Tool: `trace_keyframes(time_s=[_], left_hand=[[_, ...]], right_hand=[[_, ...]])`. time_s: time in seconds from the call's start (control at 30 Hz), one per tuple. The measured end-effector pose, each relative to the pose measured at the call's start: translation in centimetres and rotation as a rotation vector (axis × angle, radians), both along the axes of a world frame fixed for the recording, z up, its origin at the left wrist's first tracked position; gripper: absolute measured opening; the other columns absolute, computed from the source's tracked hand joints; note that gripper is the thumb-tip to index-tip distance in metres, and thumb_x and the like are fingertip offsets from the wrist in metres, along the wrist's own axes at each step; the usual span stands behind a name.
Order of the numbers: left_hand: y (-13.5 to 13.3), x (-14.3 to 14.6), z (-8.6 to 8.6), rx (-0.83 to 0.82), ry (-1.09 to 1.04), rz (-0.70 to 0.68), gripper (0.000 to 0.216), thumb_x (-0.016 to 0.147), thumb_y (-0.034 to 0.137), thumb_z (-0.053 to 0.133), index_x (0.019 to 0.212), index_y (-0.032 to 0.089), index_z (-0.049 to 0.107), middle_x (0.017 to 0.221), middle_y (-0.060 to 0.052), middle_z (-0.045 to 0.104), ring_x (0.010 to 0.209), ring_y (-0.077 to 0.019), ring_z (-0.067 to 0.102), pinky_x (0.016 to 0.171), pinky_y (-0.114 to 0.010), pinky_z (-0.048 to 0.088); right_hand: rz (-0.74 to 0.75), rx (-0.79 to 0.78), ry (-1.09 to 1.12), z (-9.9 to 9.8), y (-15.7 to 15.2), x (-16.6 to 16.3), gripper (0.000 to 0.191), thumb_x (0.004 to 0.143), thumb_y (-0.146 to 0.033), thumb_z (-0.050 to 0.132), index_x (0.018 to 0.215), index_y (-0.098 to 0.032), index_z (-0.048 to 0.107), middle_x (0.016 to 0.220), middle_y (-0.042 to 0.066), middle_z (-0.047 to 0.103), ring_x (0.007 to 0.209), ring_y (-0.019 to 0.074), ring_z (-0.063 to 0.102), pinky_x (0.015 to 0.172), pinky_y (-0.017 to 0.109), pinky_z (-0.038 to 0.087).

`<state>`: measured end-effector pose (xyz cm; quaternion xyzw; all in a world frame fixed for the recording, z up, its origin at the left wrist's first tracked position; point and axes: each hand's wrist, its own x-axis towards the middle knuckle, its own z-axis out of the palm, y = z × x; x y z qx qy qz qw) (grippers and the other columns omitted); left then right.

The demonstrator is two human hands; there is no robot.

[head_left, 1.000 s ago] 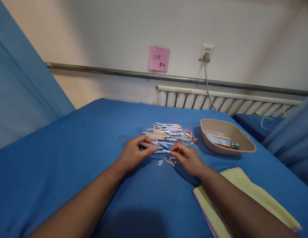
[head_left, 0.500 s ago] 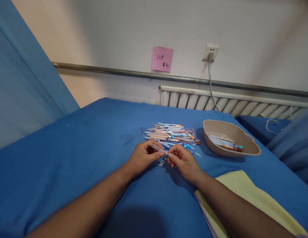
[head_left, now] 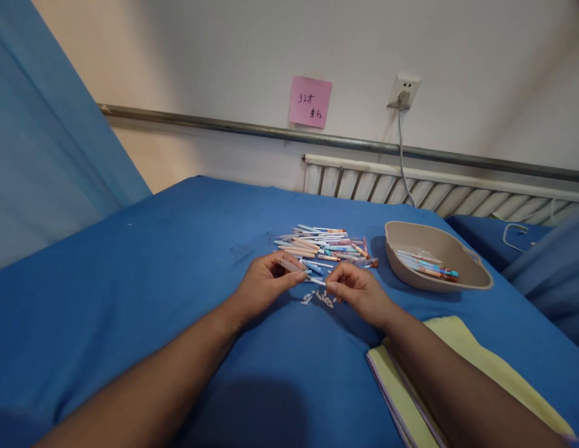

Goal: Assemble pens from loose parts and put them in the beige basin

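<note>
My left hand (head_left: 264, 286) is closed round a pale, greyish pen barrel (head_left: 291, 266), held slanting down to the right. A thin white stick, like a pen refill (head_left: 318, 282), spans from the barrel's lower end to my right hand (head_left: 364, 297), whose thumb and fingers pinch its far end. Whether the stick's other end sits inside the barrel, I cannot tell. Just below the hands, several small white pieces (head_left: 325, 300) are scattered on the blue sheet (head_left: 177, 249). Behind them lies a loose heap of pens, barrels and white sticks (head_left: 312, 242), partly covered by my fingers.
To the right stands a beige basin (head_left: 473, 270) with several pens (head_left: 426, 266) inside. A folded yellow cloth (head_left: 461, 342) lies under my right forearm. Behind the bed are a radiator (head_left: 364, 180), a metal rail (head_left: 252, 130) and a plugged-in cable (head_left: 402, 149). A blue curtain (head_left: 60, 124) hangs left.
My right hand has moved right, away from my left, and more of the white stick shows between them. More of the small white pieces are visible. The view has shifted slightly.
</note>
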<state>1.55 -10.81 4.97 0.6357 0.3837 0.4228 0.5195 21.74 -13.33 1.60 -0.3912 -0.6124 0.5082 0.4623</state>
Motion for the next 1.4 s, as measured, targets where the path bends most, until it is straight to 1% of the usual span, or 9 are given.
trace_keyframes(time_s=[0.27,0.47,0.63,0.97,1.03,1.1,1.17,1.23,1.4], left_hand=[[1.1,-0.7,-0.2,0.041,-0.058,0.001,0.015,0.072,0.027,0.069,0.070,0.015,0.060,0.067,0.001,0.057,0.060,-0.0093,0.049,0.060,-0.023,0.040],[1.3,-0.6,-0.6,0.000,-0.111,-0.036,0.017,0.074,0.029,0.067,0.069,0.015,0.058,0.065,0.002,0.055,0.058,-0.0091,0.048,0.060,-0.023,0.038],[1.2,-0.5,-0.5,-0.087,-0.172,-0.040,0.021,0.073,0.032,0.068,0.068,0.014,0.058,0.069,0.001,0.057,0.057,-0.0086,0.048,0.058,-0.023,0.039],[1.3,-0.6,-0.8,-0.074,-0.219,-0.036,0.020,0.074,0.030,0.068,0.070,0.014,0.058,0.070,0.001,0.055,0.058,-0.0088,0.048,0.058,-0.023,0.037],[1.3,-0.5,-0.8,-0.067,-0.212,-0.040,0.020,0.074,0.030,0.068,0.069,0.014,0.057,0.068,0.001,0.054,0.058,-0.0087,0.047,0.058,-0.022,0.037],[1.3,-0.4,-0.9,-0.064,-0.205,-0.048,0.020,0.074,0.029,0.068,0.068,0.014,0.057,0.066,0.002,0.054,0.058,-0.0090,0.048,0.059,-0.022,0.037],[1.3,-0.3,-0.9,-0.068,-0.200,-0.051,0.019,0.075,0.030,0.068,0.068,0.014,0.057,0.065,0.002,0.053,0.059,-0.0095,0.048,0.059,-0.022,0.037],[1.3,-0.2,-1.0,-0.076,-0.196,-0.049,0.019,0.075,0.030,0.067,0.070,0.014,0.058,0.066,0.001,0.054,0.059,-0.0096,0.049,0.059,-0.023,0.037],[1.3,-0.2,-1.1,-0.081,-0.193,-0.044,0.019,0.074,0.031,0.068,0.070,0.015,0.058,0.067,0.001,0.055,0.059,-0.0096,0.049,0.060,-0.023,0.038]], right_hand=[[0.001,0.003,-0.007,-0.2,0.2,0.2,0.025,0.075,-0.040,0.063,0.069,-0.018,0.051,0.058,-0.004,0.051,0.052,0.0087,0.045,0.050,0.022,0.037],[0.016,0.007,0.011,-0.3,0.3,0.4,0.024,0.075,-0.038,0.064,0.070,-0.018,0.052,0.060,-0.003,0.051,0.052,0.0083,0.045,0.050,0.021,0.036],[0.026,-0.020,0.034,-0.4,0.4,0.3,0.025,0.075,-0.039,0.064,0.070,-0.018,0.051,0.059,-0.004,0.051,0.052,0.0083,0.044,0.050,0.021,0.036],[0.025,-0.040,0.088,-1.0,0.8,0.1,0.025,0.075,-0.040,0.065,0.074,-0.017,0.052,0.061,-0.004,0.051,0.051,0.0074,0.043,0.049,0.020,0.035],[0.036,-0.032,0.102,-1.2,0.7,0.0,0.023,0.076,-0.038,0.064,0.081,-0.018,0.055,0.063,-0.004,0.050,0.053,0.0079,0.044,0.049,0.020,0.036],[0.060,-0.001,0.103,-1.3,0.5,-0.3,0.023,0.079,-0.036,0.061,0.095,-0.020,0.056,0.066,-0.003,0.051,0.056,0.0085,0.045,0.050,0.020,0.036],[0.087,0.054,0.059,-1.3,0.0,-0.6,0.031,0.084,-0.032,0.056,0.113,-0.023,0.052,0.070,-0.003,0.052,0.058,0.0090,0.046,0.052,0.021,0.038],[0.100,0.128,-0.041,-1.2,-0.5,-0.8,0.038,0.087,-0.027,0.050,0.125,-0.026,0.046,0.073,-0.002,0.053,0.058,0.0090,0.046,0.054,0.022,0.039],[0.048,0.318,-0.303,-0.9,-1.4,-1.1,0.044,0.089,-0.019,0.043,0.132,-0.028,0.043,0.076,-0.001,0.057,0.058,0.0092,0.048,0.057,0.023,0.040]])
